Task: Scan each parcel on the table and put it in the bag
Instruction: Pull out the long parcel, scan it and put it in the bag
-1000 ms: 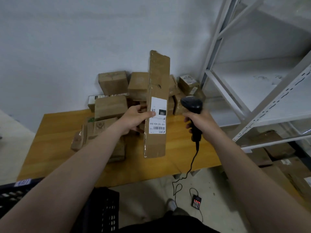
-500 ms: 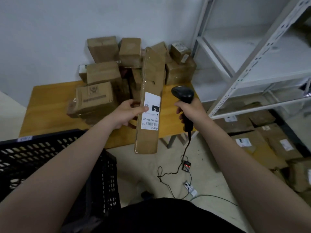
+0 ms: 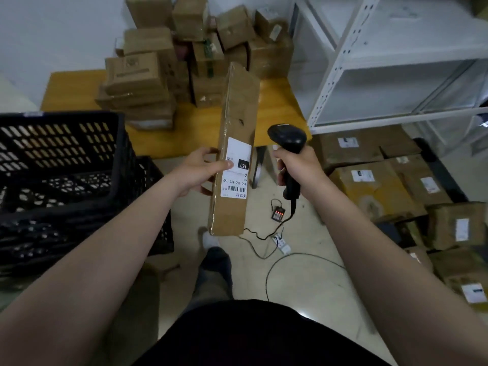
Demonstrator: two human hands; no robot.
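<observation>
A person's left hand grips a long, flat cardboard parcel by its left edge, thumb pressed onto the white shipping label and fingers curled behind, holding it upright in the air in front of the body, clear of the wooden table. The label faces the camera, its barcode near the lower edge and a black "150" tag beside the thumb. Just to the right, the right hand is wrapped tightly around the handle of a black handheld scanner, whose head rises above the fist, close to the parcel but apart from it. A dark cable runs from the scanner's base down to the pale floor, past a small device with red lights. On the table behind, a pile of brown boxes stands against the white wall. A stack of black slotted crates sits to the left, touching the table's front edge. White metal shelving stands to the right, with more labelled cartons on the floor at its foot.
</observation>
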